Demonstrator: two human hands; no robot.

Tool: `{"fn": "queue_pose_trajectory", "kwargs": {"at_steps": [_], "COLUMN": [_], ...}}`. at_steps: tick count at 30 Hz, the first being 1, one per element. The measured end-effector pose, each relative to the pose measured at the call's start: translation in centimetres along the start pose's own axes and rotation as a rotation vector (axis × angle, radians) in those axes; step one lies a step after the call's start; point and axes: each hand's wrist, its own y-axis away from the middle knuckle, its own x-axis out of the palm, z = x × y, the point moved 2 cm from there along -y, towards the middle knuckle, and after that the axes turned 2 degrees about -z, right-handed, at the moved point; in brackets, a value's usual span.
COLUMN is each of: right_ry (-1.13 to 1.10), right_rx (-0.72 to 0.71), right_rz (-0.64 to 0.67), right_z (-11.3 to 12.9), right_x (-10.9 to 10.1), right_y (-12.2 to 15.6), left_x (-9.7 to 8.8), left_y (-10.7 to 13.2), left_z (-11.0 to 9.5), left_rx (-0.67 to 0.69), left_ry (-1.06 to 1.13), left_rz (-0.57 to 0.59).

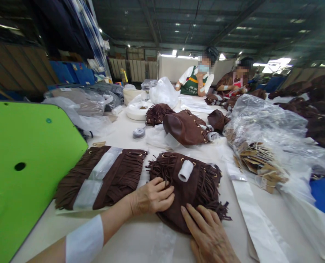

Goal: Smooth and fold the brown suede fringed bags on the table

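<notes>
A dark brown fringed bag [178, 204] lies flat on the table in front of me, with gold eyelets along its upper edge and a white wrapped roll [185, 171] on top. My left hand [152, 197] rests on the bag's left side, fingers stretched over the fringe. On its lower right part lies my right hand [206, 230], fingers spread and flat against the material. To the left, a second fringed bag [118, 179] lies with a translucent white strip [96, 179] across its middle.
A green panel [30, 164] stands at the left. Further back are more brown bags [185, 126], a tape spool [139, 133] and a white ring-shaped roll [136, 110]. Plastic bags [266, 120] and cardboard tags [261, 164] pile up at the right. Two people [196, 78] sit across the table.
</notes>
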Motion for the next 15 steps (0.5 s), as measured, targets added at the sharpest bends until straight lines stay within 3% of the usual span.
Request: {"fn": "queue_pose_trajectory", "kwargs": {"at_steps": [3, 9, 15], "right_ry": [-0.006, -0.066, -0.027], "right_rx": [0.005, -0.021, -0.052], "right_rz": [0.041, 0.024, 0.034], "right_z": [-0.1, -0.8, -0.8], "right_x": [-0.5, -0.3, 0.1], "right_y": [0.0, 0.0, -0.1], "left_x": [-0.2, 0.8, 1.8], "left_y": [0.2, 0.4, 1.4], "left_z": [0.6, 2.4, 0.5], "left_rx": [-0.021, -0.268, -0.345], "left_ry": [0.088, 0.286, 0.145], "left_rz": [0.046, 0.073, -0.014]}}
